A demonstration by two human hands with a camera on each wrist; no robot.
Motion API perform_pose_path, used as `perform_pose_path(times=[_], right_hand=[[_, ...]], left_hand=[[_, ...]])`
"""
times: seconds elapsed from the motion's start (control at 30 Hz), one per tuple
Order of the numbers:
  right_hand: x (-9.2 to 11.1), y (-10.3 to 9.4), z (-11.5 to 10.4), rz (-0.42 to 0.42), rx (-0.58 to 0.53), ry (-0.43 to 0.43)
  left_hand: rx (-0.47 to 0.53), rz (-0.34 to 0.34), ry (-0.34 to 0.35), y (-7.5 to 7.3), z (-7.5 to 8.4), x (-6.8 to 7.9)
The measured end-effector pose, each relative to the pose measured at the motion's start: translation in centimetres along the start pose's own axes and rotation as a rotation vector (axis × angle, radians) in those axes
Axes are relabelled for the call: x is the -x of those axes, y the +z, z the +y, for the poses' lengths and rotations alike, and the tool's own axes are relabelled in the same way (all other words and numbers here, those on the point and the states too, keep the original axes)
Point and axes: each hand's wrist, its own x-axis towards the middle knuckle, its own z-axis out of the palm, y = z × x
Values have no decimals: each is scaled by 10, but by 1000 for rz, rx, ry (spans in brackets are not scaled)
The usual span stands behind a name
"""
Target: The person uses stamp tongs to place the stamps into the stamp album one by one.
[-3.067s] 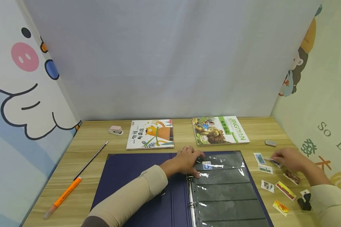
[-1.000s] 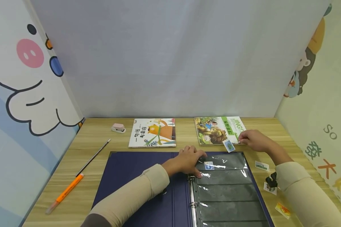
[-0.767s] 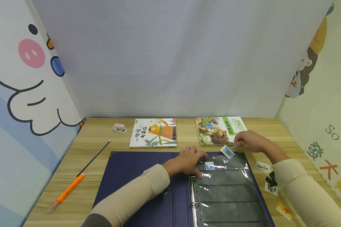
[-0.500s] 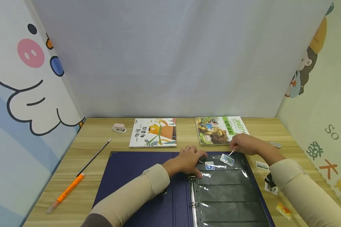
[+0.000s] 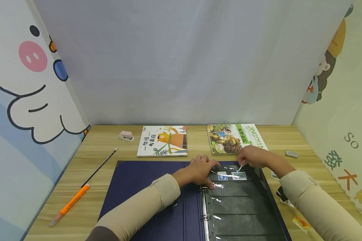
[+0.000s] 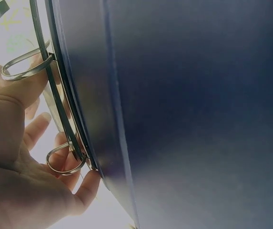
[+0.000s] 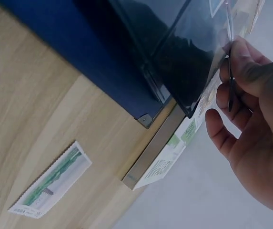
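Observation:
A dark blue ring binder [image 5: 147, 180] lies spread on the table, with a black stamp page [image 5: 244, 204] of clear pocket strips on its right side. My left hand [image 5: 199, 170] rests on the page's upper left corner, by the metal rings [image 6: 26, 67], its fingers spread. Between thumb and fingers, my right hand [image 5: 253, 156] pinches tweezers [image 7: 229, 81]. Their tips reach a blue-green stamp [image 5: 241, 176] at the top strip; whether it is tucked fully inside cannot be told. Left of it, a blue stamp [image 5: 221, 176] sits in the same strip.
Two picture books [image 5: 162, 141] lie behind the binder. An eraser [image 5: 291, 154] and loose stamps [image 5: 301, 223] are at the right, some covered by the right sleeve. An orange marker [image 5: 70, 204], a pencil [image 5: 99, 166] and a small pink stapler [image 5: 126, 135] lie left.
From the loose stamps on the right, my right hand has carried the blue-green stamp with the tweezers over to the top strip, beside the blue stamp. My left hand stays on the page.

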Motion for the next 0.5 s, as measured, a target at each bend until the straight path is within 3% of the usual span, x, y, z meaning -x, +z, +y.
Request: perform_pose_path(times=[0.33, 0.5], right_hand=[[2, -1, 1, -26, -35, 65], [19, -5, 9, 53, -92, 168]], left_hand=[[-37, -10, -12, -2, 3, 1], [-52, 13, -27, -8, 10, 6]])
